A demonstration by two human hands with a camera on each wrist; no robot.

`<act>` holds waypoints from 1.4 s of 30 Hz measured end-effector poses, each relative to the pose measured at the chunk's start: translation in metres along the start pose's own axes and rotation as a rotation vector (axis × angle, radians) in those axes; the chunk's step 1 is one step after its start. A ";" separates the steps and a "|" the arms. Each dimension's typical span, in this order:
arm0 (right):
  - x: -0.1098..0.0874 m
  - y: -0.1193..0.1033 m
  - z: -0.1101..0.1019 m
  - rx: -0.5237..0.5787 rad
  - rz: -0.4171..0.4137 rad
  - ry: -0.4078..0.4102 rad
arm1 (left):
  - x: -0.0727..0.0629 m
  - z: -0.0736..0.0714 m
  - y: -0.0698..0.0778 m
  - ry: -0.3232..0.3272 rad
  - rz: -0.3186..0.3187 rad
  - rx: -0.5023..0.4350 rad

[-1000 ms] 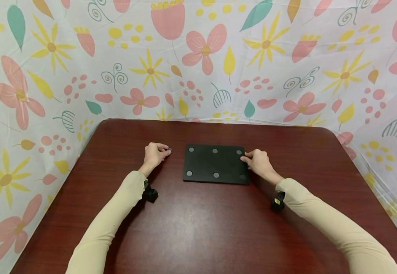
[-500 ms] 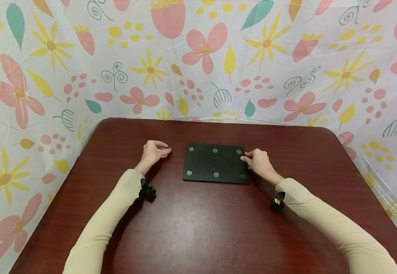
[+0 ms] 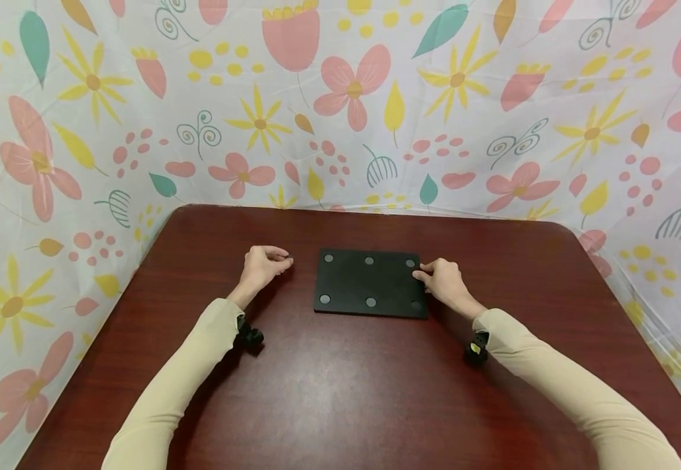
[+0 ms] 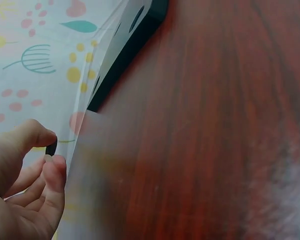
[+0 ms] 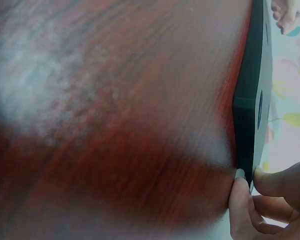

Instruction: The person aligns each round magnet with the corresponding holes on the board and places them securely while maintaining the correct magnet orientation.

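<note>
A flat black rectangular board (image 3: 348, 281) lies on the table, with several round grey spots near its long edges. The spot at its near right corner (image 3: 416, 305) looks darker than the others. At the board's right edge, my right hand (image 3: 446, 282) grips it between thumb and fingers; the right wrist view shows the fingertips on both faces of the board's rim (image 5: 244, 130). To the left of the board, my left hand (image 3: 260, 269) pinches a small thin dark disc (image 4: 51, 146) between thumb and fingertip, held apart from the board.
The dark red-brown wooden table (image 3: 328, 391) extends on all sides of the board. A flower-patterned cloth (image 3: 340, 98) hangs behind the table and along its sides. Each wrist carries a small black camera (image 3: 250, 336).
My left hand has drawn back slightly to the left with the disc still pinched. My right hand and the board stay in place.
</note>
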State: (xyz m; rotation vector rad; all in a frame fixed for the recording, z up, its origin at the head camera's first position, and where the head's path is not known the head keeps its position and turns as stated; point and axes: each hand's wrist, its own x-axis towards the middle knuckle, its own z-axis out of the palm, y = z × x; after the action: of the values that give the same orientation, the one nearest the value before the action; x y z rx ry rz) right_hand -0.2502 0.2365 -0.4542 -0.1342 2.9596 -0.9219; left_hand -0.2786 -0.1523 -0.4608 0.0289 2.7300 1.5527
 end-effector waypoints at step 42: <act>0.000 0.003 0.001 0.014 0.004 0.002 | -0.032 0.046 0.031 -0.067 0.115 -0.012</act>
State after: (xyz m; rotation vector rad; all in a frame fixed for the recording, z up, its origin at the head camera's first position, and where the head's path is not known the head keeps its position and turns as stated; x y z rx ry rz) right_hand -0.2502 0.2382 -0.4568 -0.1267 2.9535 -0.9425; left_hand -0.2461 -0.0972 -0.4584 0.2383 2.7113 1.5638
